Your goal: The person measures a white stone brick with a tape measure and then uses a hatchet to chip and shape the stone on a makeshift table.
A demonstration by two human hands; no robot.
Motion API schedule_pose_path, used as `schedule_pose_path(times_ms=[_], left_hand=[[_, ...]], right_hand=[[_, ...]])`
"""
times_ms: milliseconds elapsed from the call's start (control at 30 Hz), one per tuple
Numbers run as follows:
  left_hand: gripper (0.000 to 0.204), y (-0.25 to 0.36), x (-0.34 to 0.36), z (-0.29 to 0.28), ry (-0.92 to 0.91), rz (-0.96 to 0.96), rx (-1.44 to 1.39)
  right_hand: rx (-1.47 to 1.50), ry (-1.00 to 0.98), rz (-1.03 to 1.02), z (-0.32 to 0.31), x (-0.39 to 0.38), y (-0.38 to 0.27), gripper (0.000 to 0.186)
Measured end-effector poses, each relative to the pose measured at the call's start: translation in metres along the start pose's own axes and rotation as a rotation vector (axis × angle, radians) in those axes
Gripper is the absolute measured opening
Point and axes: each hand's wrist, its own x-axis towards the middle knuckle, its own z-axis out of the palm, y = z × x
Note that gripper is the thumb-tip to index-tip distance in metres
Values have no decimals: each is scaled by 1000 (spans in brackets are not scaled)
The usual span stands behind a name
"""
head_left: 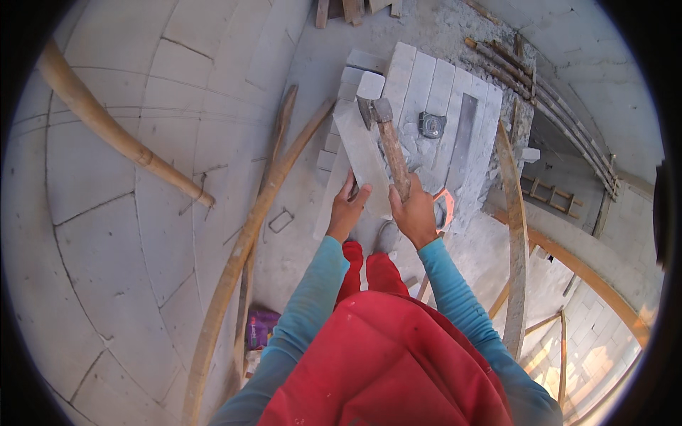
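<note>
My right hand [414, 215] is closed round the wooden handle of a hammer [393, 153]. Its dark metal head lies over the upper end of a long pale grey block [360, 145]; whether it touches is hard to tell. The near end of that block is gripped in my left hand [348, 211], thumb on one side. A small whitish block piece [370, 85] sits just beyond the hammer head. On the stack of pale blocks [419, 82] to the right lies a black and grey tape measure [431, 125]. An orange tool handle [445, 208] shows beside my right wrist.
Slanting wooden poles [249, 234] and a bamboo pole [128, 142] lean along the block wall [92, 234] at left. A curved timber [515, 241] rises at right. Poles [547, 106] lie at far right, near a ladder-like frame [550, 197]. A purple bag [263, 328] is low left.
</note>
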Motion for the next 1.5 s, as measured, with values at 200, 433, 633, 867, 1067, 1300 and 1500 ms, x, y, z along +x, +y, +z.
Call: schedule_pose_path(times_ms=[200,433,633,867,1067,1300,1500], left_hand=[[86,-4,6,-4,-15,67,-53],[83,7,3,3,-50,52,-73],[83,-11,9,-1,-37,69,-125],[81,9,0,4,-32,-33,-84],[81,2,4,3,-26,-46,-20],[82,4,4,-2,-43,-15,4],[80,5,4,-1,-75,-23,-80]], right_hand=[[127,128,-75,-42,11,-76,32],[-22,50,1,-3,12,-20,36],[13,25,73,0,-16,5,41],[368,259,-57,-27,40,-64,39],[2,-71,51,4,44,4,41],[378,168,-52,-42,61,-69,41],[177,26,30,-3,50,-14,41]])
